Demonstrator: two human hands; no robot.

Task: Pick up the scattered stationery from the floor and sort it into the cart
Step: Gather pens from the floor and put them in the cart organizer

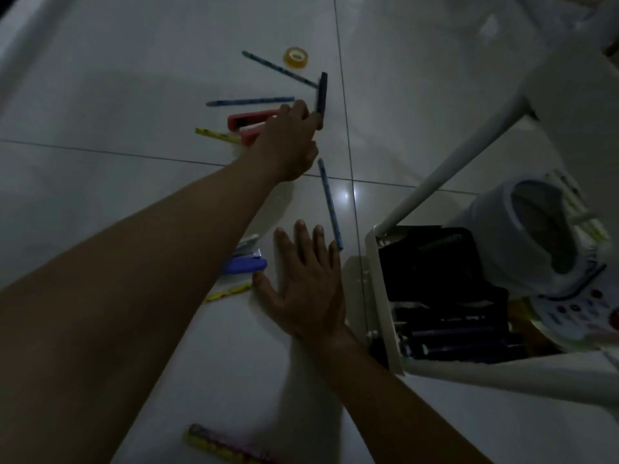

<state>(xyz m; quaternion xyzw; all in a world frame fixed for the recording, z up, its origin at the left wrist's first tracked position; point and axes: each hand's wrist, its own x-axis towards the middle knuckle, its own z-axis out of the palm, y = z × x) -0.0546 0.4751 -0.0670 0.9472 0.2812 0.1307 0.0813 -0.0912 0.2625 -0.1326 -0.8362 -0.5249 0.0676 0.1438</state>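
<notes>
Your left hand [288, 142] fingers [301, 108] curl onto the black marker [322, 95], which runs straight away from you; your right hand [308, 289] lies flat, holding nothing.

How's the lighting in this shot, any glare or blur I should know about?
Head view: dim overall; a small glare spot shines on the floor tile; the left hand and the dark marker it reaches are slightly blurred; wide-angle distortion bends the tile seams.
</notes>
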